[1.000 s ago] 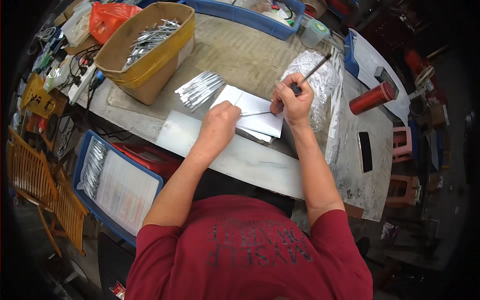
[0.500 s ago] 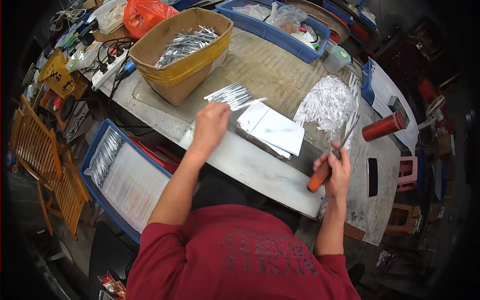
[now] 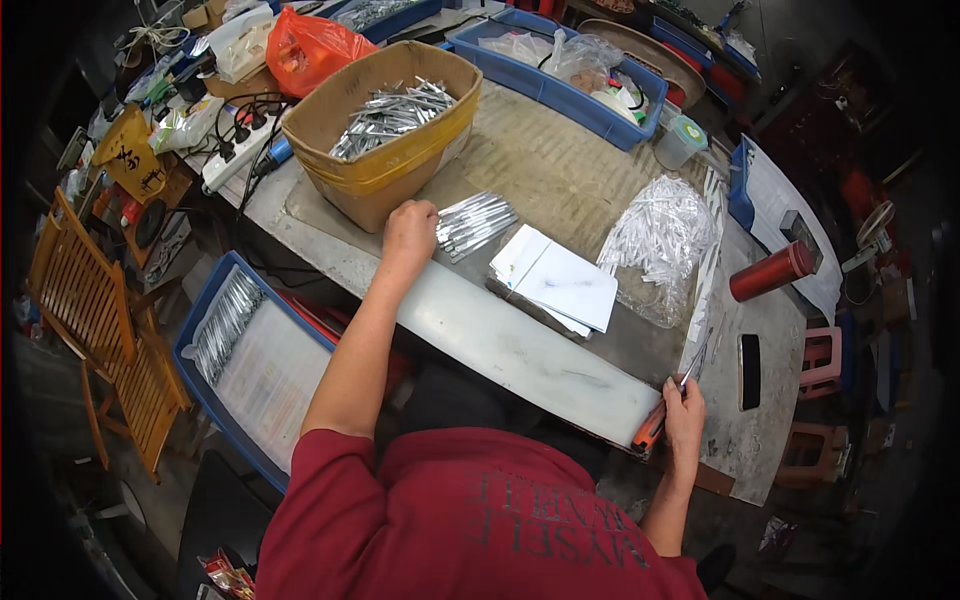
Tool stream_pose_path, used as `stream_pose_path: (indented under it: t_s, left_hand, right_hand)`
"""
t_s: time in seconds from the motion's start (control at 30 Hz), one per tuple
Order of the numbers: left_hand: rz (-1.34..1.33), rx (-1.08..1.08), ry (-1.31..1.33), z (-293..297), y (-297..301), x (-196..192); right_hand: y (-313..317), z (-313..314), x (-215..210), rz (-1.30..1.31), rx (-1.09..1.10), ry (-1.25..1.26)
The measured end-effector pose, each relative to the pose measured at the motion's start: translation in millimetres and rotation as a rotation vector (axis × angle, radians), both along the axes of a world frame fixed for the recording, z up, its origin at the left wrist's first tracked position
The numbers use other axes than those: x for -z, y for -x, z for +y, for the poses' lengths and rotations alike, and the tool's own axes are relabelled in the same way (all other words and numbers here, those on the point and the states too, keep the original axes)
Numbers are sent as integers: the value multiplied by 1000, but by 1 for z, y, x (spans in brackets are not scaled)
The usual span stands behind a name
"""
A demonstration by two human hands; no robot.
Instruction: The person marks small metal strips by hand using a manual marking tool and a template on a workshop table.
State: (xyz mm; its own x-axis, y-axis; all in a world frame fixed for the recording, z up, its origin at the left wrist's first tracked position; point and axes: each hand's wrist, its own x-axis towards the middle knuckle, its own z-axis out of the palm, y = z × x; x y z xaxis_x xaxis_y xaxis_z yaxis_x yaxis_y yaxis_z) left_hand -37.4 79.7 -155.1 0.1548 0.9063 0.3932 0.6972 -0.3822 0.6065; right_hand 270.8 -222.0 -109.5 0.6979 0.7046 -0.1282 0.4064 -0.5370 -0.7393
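My left hand (image 3: 409, 236) is closed, its fingers curled at the left end of a small row of silver metal rods (image 3: 476, 224). Whatever those fingers pinch is hidden. At the front right edge of the table, my right hand (image 3: 685, 415) grips a screwdriver with an orange and black handle (image 3: 650, 426) and a thin metal shaft pointing away from me. Right of the rods lies a stack of white paper sheets (image 3: 565, 282). Before me stretches a long whitish board (image 3: 520, 345) along the table edge.
A cardboard box (image 3: 345, 180) of metal rods stands behind my left hand. White strips in a clear bag (image 3: 660, 235) lie beyond the paper. A red cylinder (image 3: 772, 273) and a phone (image 3: 748, 372) sit at right. A blue tray (image 3: 190, 350) is at lower left.
My right hand has come down toward me with the screwdriver, to the table's edge. My left hand has shifted to the rods' left end. The white strip across the rods no longer shows there.
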Motion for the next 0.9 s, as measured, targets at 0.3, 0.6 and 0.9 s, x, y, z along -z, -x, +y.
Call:
stream_pose_path:
  t_s: [0.3, 0.6, 0.9]
  left_hand:
    - [-38, 32, -8, 4, -7, -3]
    - [-73, 171, -140, -31, 1, -51]
    - [74, 117, -419, 33, 54, -139]
  right_hand:
    - [2, -3, -4, -425, -59, 199]
    - [5, -8, -7, -265, -1, 116]
    - [-7, -18, 1, -312, -13, 92]
